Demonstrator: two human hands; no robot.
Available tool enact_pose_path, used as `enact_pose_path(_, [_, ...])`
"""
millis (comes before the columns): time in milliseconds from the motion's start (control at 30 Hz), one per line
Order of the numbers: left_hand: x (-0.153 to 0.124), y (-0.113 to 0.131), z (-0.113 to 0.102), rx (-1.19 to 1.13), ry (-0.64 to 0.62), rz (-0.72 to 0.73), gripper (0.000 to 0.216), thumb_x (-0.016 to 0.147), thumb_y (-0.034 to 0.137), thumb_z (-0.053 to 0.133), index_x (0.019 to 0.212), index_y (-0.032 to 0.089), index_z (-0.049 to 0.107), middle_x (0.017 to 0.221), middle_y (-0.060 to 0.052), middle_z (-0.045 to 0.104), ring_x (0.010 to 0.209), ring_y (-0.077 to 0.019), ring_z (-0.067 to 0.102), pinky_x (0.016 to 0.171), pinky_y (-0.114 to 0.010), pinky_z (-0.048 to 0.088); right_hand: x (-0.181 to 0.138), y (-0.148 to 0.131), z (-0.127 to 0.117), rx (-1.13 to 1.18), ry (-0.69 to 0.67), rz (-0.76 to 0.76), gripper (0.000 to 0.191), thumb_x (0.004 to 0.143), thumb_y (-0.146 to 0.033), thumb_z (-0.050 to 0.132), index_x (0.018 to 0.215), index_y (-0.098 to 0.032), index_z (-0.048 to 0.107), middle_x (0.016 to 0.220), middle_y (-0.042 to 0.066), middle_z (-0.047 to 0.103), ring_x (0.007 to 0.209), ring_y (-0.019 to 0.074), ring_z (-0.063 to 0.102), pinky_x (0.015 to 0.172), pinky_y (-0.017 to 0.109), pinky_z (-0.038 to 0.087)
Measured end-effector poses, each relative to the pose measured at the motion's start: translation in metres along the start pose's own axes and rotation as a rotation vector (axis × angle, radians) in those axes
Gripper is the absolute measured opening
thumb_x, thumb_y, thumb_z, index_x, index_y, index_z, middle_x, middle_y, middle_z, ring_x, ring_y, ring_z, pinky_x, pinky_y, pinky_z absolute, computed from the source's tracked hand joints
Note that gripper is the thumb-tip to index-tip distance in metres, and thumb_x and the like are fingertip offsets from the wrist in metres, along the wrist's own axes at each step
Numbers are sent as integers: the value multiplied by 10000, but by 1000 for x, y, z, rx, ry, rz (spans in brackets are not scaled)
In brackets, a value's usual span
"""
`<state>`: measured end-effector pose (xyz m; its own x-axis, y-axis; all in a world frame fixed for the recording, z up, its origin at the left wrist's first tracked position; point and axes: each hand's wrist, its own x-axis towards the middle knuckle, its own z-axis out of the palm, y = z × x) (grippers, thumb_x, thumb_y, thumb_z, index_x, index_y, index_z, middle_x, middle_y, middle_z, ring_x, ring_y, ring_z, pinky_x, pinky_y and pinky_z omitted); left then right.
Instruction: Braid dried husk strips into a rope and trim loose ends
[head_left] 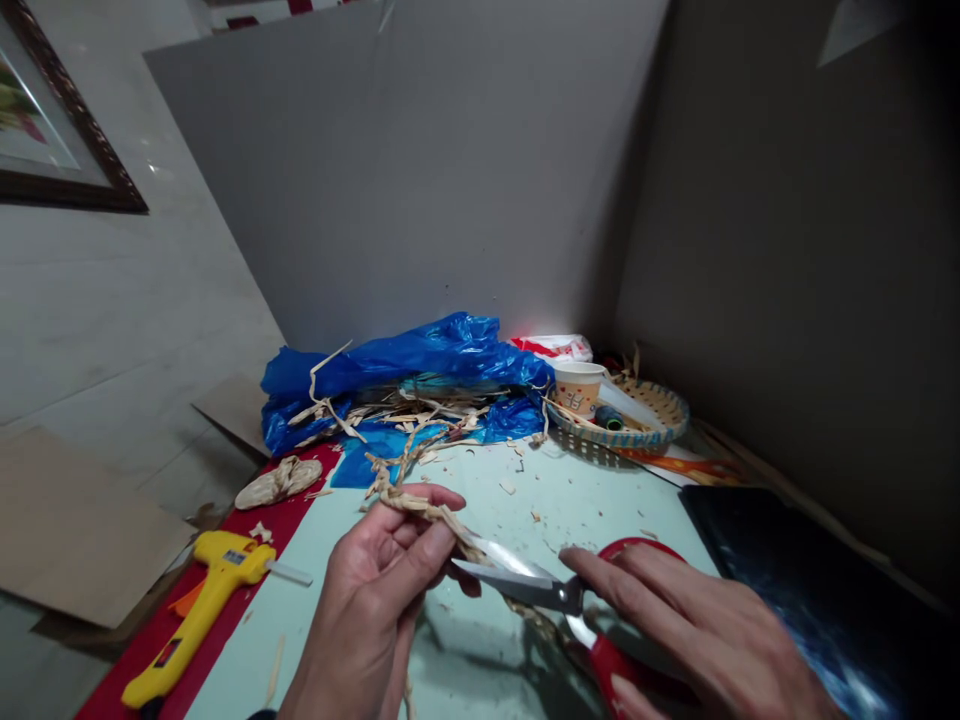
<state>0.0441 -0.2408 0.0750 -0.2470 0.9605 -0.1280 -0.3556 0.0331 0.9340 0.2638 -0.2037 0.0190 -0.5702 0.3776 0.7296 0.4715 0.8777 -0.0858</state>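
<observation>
My left hand (382, 590) pinches a twisted, straw-coloured braided cord (409, 503) between thumb and fingers. One end of the cord runs back toward the straw pile, and the other trails below the blades to the lower right. My right hand (697, 620) grips red-handled scissors (559, 592), whose blades are parted and lie against the cord just right of my left fingertips. Part of the handles is hidden by my right fingers.
A yellow glue gun (191, 610) and a small woven sandal (278, 482) lie on the left. Behind, a blue plastic bag (405, 350) holds dry straw (420, 405). A woven basket (667, 410) with a paper cup (577, 390) stands at back right, near a black sheet (795, 590).
</observation>
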Motion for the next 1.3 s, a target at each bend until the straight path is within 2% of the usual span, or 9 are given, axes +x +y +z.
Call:
enact_pose_path(267, [1,-1,5,-31,15,77,139,689,222,788,769,144,704,644,-15,686,561,-125,621,560,-204,501,-2,-6,-2,18,-92,129,405,858,-163,466,1260,-159,511,945,103,668,803,183,670,610,227,530])
enact_pose_path(433, [1,0,3,-81,7,45,109,696,170,782,754,170,690,703,15,674,599,-102,613,601,-182,490,-1,0,2,3,-47,126,398,844,-158,480,1240,-158,523,932,96,672,772,174,671,590,222,527])
enact_pose_path(600, [1,-2,2,-110,41,-15,147,681,182,792,792,175,696,739,-13,688,641,-125,608,641,-213,493,-4,-2,1,25,-115,153,395,858,-168,455,1248,-179,517,958,88,671,800,176,676,602,225,532])
enact_pose_path(800, [3,-5,1,-101,1,-43,157,745,198,743,898,188,705,735,-31,671,679,-140,586,661,-241,475,-1,-4,1,38,-76,90,416,839,-147,466,1249,-162,530,920,94,681,772,180,680,593,219,534])
enact_pose_path(1067, [3,-6,-3,-121,18,-77,149,724,220,769,853,160,723,705,-45,699,662,-144,594,653,-243,478,0,-4,-2,-4,-56,62,415,826,-161,478,1238,-172,529,919,106,697,801,220,697,582,229,533])
enact_pose_path(1300, [-3,-5,3,-201,-41,-150,35,727,148,736,752,172,744,695,-34,712,671,-141,618,652,-222,473,-6,-1,2,8,-14,-30,434,878,-161,450,1308,-133,505,840,100,688,683,198,671,527,238,497])
